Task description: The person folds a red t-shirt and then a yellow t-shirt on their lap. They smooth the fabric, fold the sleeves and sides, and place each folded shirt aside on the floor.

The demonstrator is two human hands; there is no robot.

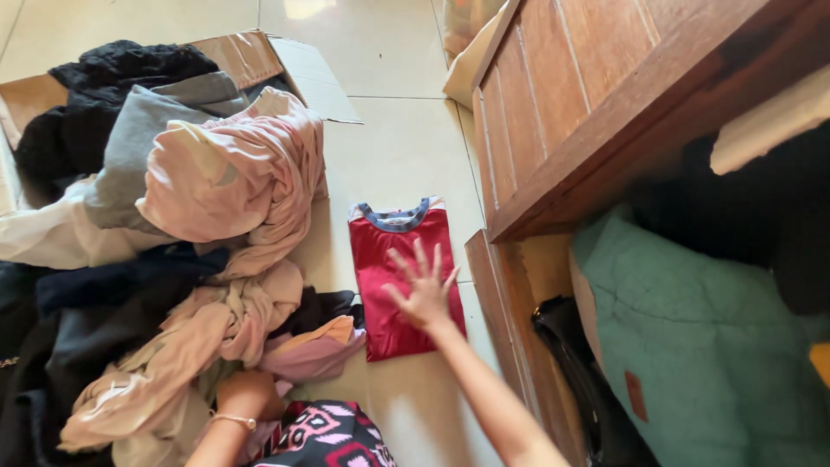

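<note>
A right hand [424, 290], fingers spread and gripping nothing, presses flat on a folded red shirt [399, 281] lying on the tiled floor [398, 147]. Left of the shirt rises a heap of clothes [207, 225], spilling from a flattened cardboard box [285, 65]. The left hand [246, 393], braceleted at the wrist, sits buried in the heap's near edge; its grip cannot be made out. Right of the shirt stands a wooden cabinet [588, 112], a green cushion [700, 346] beyond it.
</note>
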